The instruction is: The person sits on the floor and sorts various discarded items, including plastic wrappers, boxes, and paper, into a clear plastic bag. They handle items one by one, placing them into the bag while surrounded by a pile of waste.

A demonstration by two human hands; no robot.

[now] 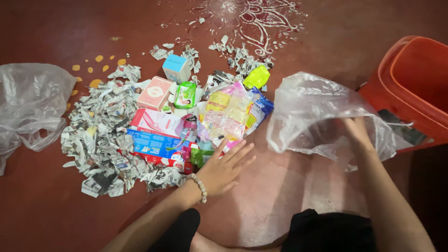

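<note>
- I see my right hand (358, 133) tucked inside the mouth of a clear, crinkled plastic bag (317, 112), gripping its film from within; the bag stands puffed up on the dark red floor (261, 205), wrapped around that hand.
- My left hand (224, 170) lies flat and released, fingers spread, palm down on the floor at the near edge of a heap of packets; a beaded bracelet (201, 187) circles its wrist.
- Just ahead of the left hand's fingertips sit yellow-and-pink transparent wrappers (226, 112), touching a blue foil pouch (261, 105).
- Left of that hand lie a flat blue carton (151, 142) and a pink-and-white carton (156, 121), overlapping.
- Farther from the left hand are a pale pink box (155, 92), a green sachet (185, 94), a small light-blue cube box (176, 67) and a lime-green wrapper (256, 77).
- Shredded newspaper scraps (100, 126) spread out well to the left of the left hand.
- Beyond them, far left, lies a second clear plastic bag (30, 107), slumped flat.
- Just right of the right hand stands an orange plastic bucket (410, 88).
- A white chalk floor pattern (247, 16) shows far ahead of both hands.
</note>
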